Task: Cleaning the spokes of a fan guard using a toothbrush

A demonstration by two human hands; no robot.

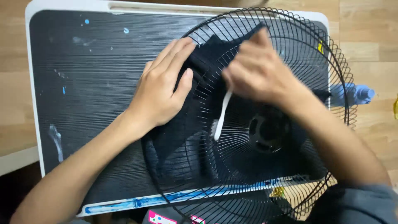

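A round black wire fan guard [290,174] lies on a dark ribbed table top [91,95] with a white rim. A black cloth [182,137] lies under the guard's left half. My left hand [161,89] rests flat on the guard's left edge and the cloth, fingers together. My right hand [259,72], blurred by motion, is closed around a white toothbrush [221,118] whose head points down onto the guard's wires. The black hub ring [267,132] of the guard sits to the right of the brush.
The table's near rim [137,203] is smeared with blue paint, and paint spots dot its surface. A blue object [358,94] lies on the wooden floor to the right. A small yellow thing [278,191] sits under the guard's lower edge.
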